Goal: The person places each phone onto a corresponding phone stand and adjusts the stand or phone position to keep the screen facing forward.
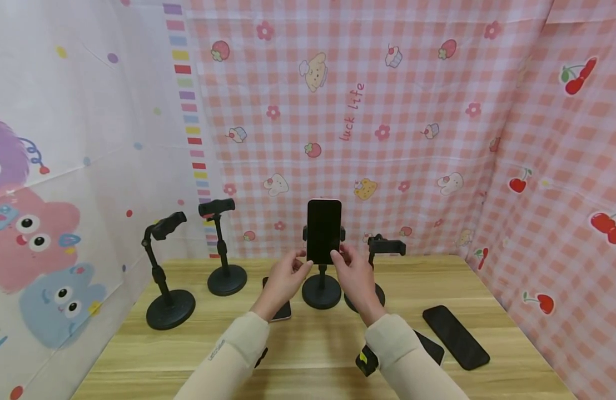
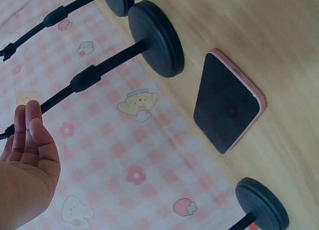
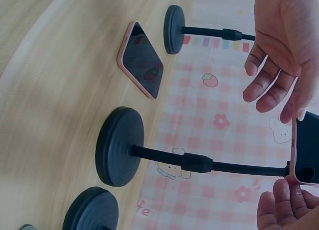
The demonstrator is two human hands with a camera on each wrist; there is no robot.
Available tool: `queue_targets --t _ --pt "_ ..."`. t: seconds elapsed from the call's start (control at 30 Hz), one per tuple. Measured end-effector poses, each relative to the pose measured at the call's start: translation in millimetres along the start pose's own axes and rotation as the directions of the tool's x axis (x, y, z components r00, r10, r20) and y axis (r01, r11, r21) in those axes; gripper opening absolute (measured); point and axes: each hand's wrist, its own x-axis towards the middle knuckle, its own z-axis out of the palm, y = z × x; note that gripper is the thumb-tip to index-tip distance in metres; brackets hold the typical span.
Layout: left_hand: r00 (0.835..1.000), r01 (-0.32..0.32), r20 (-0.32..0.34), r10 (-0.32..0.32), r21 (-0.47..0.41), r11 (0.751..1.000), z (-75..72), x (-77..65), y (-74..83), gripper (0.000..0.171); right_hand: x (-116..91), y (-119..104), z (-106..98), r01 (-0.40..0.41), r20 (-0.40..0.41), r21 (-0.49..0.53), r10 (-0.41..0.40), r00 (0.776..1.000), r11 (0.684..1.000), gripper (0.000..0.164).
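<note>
A smartphone (image 1: 323,230) with a dark screen stands upright in the clamp of the middle black phone stand (image 1: 321,293). My left hand (image 1: 286,279) pinches its lower left corner, thumb in front. The lower right corner is held by my right hand (image 1: 355,278), thumb on the screen side and fingers behind. In the right wrist view, the left hand (image 3: 281,60) has its thumb at the phone's pink edge, while the right hand's fingers (image 3: 284,205) lie under it. The left wrist view shows the left hand (image 2: 32,163) without the phone.
Two black phone stands (image 1: 170,309) (image 1: 227,279) are on the left; another (image 1: 387,246) is behind my right hand. A pink-edged phone (image 2: 229,103) lies flat near my left wrist. Two more phones (image 1: 455,336) (image 1: 430,347) lie at right on the wooden table (image 1: 308,344). Patterned cloth (image 1: 378,100) hangs behind.
</note>
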Motion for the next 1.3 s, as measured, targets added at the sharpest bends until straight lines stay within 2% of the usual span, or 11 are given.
queue_targets --t 0.17,0.43,0.7,0.87,1.03,1.3 --pt "1.000 -0.016 0.008 0.016 0.009 1.000 2.4 -3.3 -5.2 0.037 -2.4 4.6 1.1 0.002 0.005 0.006 -0.002 1.000 1.000 0.049" --pt "1.000 0.007 0.028 -0.008 0.027 1.000 5.1 -4.7 -10.5 0.035 -10.0 8.2 2.3 -0.011 0.011 0.009 0.011 1.000 1.000 0.050" --pt "0.999 -0.009 0.035 0.007 0.038 0.999 7.3 -7.8 -15.3 0.034 -16.5 15.5 5.0 -0.019 0.006 0.032 0.018 1.000 0.999 0.051" --pt "0.999 -0.020 0.034 0.018 0.050 0.999 9.7 -11.5 -19.0 0.034 -22.4 25.2 4.6 -0.044 0.014 0.034 0.044 0.999 0.998 0.057" --pt "0.998 -0.006 0.056 0.003 0.062 0.998 12.2 -16.2 -23.7 0.034 -26.8 38.1 2.0 -0.062 0.022 0.027 0.061 0.998 0.998 0.066" --pt "0.995 -0.021 0.100 0.008 0.130 0.991 15.9 -22.0 -28.7 0.031 -30.8 55.9 -2.8 -0.071 0.006 -0.013 0.071 0.997 0.997 0.062"
